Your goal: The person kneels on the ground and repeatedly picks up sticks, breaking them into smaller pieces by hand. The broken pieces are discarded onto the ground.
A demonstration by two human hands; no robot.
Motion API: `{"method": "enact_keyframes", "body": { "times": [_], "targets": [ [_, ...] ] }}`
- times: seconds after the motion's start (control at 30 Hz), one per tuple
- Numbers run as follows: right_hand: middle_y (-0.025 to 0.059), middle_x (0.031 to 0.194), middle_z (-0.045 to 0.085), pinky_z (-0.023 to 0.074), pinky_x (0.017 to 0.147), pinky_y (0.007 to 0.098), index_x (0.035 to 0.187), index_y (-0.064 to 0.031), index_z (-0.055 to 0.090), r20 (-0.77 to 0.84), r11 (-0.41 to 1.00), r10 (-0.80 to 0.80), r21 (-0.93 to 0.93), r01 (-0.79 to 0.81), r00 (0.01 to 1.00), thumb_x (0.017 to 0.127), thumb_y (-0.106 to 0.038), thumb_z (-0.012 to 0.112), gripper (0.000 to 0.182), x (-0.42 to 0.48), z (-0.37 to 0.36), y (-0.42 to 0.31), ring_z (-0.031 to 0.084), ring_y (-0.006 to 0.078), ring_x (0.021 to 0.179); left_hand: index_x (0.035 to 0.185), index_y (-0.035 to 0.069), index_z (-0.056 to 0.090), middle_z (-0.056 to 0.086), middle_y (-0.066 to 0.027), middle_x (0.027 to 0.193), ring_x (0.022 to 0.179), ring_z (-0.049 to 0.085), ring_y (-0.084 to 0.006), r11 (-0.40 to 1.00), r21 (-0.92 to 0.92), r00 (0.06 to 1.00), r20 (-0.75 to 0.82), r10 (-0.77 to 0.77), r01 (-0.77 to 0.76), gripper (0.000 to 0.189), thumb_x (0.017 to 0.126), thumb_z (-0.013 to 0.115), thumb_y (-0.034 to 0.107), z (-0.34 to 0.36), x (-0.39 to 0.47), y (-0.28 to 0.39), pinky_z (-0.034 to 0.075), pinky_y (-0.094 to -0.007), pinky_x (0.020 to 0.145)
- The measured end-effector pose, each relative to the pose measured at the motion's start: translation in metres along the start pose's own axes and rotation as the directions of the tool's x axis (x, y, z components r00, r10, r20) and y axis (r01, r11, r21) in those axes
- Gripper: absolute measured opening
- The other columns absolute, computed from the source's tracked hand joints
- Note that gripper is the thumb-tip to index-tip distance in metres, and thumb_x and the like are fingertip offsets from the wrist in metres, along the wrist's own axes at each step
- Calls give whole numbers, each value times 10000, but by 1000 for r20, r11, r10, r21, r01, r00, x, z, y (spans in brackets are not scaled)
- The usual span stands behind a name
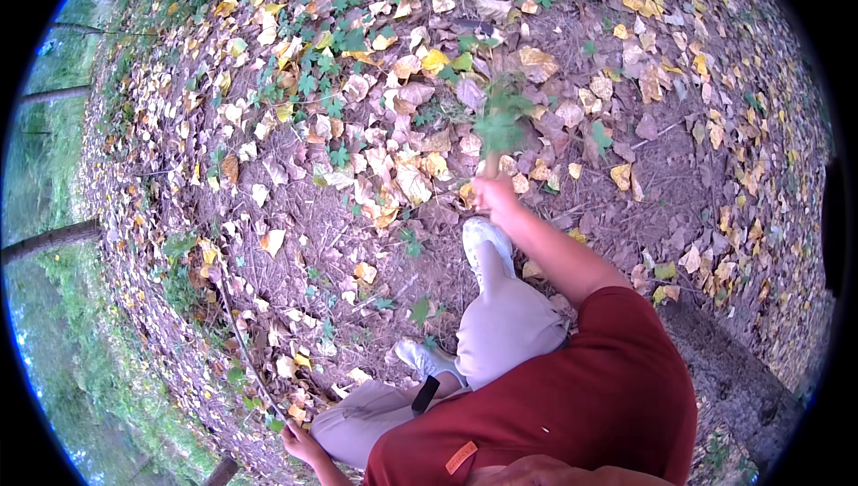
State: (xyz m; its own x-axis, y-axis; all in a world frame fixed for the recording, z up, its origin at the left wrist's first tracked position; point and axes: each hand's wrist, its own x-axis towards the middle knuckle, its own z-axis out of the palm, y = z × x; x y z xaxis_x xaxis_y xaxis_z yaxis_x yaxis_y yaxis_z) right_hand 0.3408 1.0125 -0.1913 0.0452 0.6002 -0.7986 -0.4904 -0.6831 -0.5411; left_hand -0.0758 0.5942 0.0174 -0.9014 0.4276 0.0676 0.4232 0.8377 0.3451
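My right hand (497, 199) is closed around the stem of a green leafy sprig (499, 121). The sprig is blurred, so its exact kind cannot be told; it points away from me over fallen leaves. At the lower left, my left hand (303, 444) grips the near end of a long thin stick (242, 342). That stick slants up and left, its far end among yellow and brown leaves. Both of my pale shoes show: one shoe (484, 248) is just below my right hand, the other shoe (423, 359) is nearer my body.
Dry leaves (412, 181) cover bare soil (295, 208) all around. Low green plants (322, 70) grow ahead. A thick tree trunk (730, 379) stands close at my right side. Thinner trunks (53, 239) and green undergrowth (87, 345) line the left.
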Motion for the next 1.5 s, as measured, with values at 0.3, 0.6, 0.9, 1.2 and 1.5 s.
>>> {"method": "enact_keyframes", "body": {
  "times": [0.3, 0.6, 0.9, 1.2, 1.5],
  "targets": [
    [31, 557, 471, 358, 335, 248, 782, -7, 486, 53, 988, -145, 58, 142, 988, 722, 10, 581, 114, 28, 8, -66, 426, 111, 387, 771, 11, 564, 460, -2, 544, 456, 355, -80, 999, -33, 1000, 19, -22, 23, 338, 870, 507, 328, -5, 0, -14, 249, -270, 391],
    [63, 653, 472, 385, 352, 264, 881, 39, 412, -403, 798, -291, 398, 453, 868, 743, 57, 527, 180, 88, 32, -133, 443, 137, 423, 762, -20, 553, 493, -21, 576, 479, 412, -94, 998, 8, 995, -77, -58, 59, 358, 874, 506, 316, -14, -14, -10, 326, -269, 402],
    [40, 583, 448, 358, 307, 294, 827, -11, 457, -11, 999, -37, -29, 37, 999, 727, 6, 553, 140, -3, 24, 38, 438, 150, 365, 727, -26, 561, 524, -67, 579, 475, 444, -142, 992, 118, 999, 12, 52, -53, 384, 871, 506, 326, -7, 8, -25, 356, -316, 436],
    [43, 585, 477, 349, 302, 250, 824, 7, 480, -8, 984, -131, -125, 129, 991, 747, -8, 577, 125, -20, -22, -5, 431, 108, 375, 687, 10, 519, 440, 2, 523, 457, 354, -83, 999, 33, 1000, -23, 20, -19, 304, 870, 515, 253, -10, -6, -14, 288, -263, 415],
    [74, 686, 476, 403, 352, 254, 854, 22, 454, -228, 905, -178, 344, 250, 957, 741, 29, 532, 137, 51, -29, -76, 454, 142, 437, 756, -30, 571, 510, -49, 577, 481, 401, -108, 999, 16, 997, -64, 49, -48, 349, 863, 520, 299, -8, -5, -9, 329, -291, 418]
  ]
}}
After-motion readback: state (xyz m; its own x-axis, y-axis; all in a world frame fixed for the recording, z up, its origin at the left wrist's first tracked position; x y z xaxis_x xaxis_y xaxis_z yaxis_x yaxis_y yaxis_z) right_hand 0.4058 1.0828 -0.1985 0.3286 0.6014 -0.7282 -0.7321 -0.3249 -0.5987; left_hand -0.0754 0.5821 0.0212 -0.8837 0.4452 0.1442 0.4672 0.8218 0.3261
